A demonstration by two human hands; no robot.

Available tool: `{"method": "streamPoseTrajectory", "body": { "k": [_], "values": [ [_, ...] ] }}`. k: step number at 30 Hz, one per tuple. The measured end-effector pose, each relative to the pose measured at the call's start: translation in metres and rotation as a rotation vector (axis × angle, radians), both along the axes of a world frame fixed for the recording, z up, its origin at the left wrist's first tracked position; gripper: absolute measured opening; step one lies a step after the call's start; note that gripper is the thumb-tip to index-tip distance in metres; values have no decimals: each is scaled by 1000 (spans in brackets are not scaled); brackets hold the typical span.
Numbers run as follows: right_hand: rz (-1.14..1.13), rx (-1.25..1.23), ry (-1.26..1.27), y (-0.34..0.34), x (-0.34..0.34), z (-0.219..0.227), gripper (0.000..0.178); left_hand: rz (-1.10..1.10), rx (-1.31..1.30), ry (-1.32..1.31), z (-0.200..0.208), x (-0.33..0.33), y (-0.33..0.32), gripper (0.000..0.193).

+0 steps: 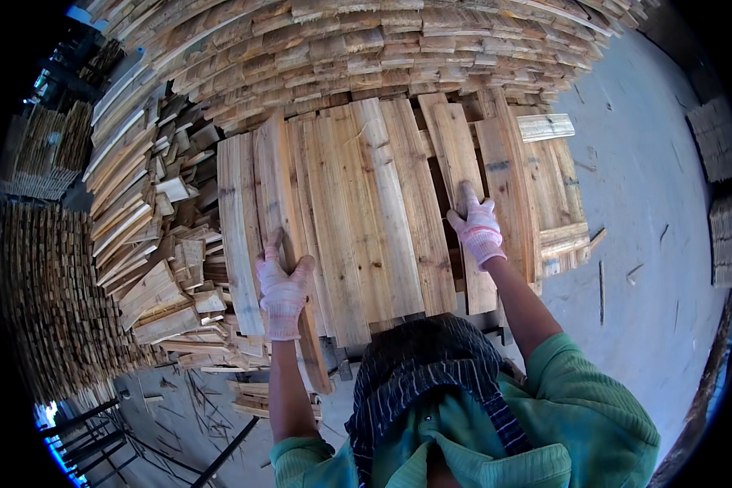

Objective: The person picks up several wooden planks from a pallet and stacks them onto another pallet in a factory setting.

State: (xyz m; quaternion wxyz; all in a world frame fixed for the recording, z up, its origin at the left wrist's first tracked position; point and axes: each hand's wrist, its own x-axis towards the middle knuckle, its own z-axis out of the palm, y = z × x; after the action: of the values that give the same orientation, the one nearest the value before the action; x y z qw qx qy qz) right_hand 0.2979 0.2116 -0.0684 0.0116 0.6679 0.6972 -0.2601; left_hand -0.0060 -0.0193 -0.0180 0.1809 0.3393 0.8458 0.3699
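Observation:
My left hand [283,285], in a pale pinkish work glove, grips a long wooden plank [289,215] across its width. The thumb lies along its right edge, and the plank's near end sticks out past the others toward me. On the right, my gloved right hand [478,228] holds another plank [455,146], thumb at its left edge and index finger stretched along the top. The undersides of both grips are hidden. Between my hands several planks [370,220] lie side by side, lengthwise away from me. Dark gaps show beside the right-hand plank.
Tall layered stacks of boards [342,57] rise behind the planks. Loose offcuts [179,268] are heaped at the left, beside another dense wood stack [53,301]. Short crosswise pieces [545,127] show at the right. Wood slivers litter the grey floor [642,244]. Dark metal bars [228,451] stand lower left.

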Motion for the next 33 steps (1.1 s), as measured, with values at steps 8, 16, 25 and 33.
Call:
{"method": "streamPoseTrajectory", "body": {
  "k": [8, 16, 25, 33],
  "values": [
    [121, -33, 57, -24, -26, 4, 61, -173, -669, 399, -16, 71, 58, 80],
    [110, 334, -339, 19, 29, 17, 85, -117, -114, 91, -20, 19, 30, 89],
    [-30, -12, -105, 83, 87, 78, 88, -102, -677, 542, -49, 40, 71, 82],
    [-1, 231, -409, 111, 55, -6, 83, -2, -625, 564, -65, 41, 84, 91]
  ]
}}
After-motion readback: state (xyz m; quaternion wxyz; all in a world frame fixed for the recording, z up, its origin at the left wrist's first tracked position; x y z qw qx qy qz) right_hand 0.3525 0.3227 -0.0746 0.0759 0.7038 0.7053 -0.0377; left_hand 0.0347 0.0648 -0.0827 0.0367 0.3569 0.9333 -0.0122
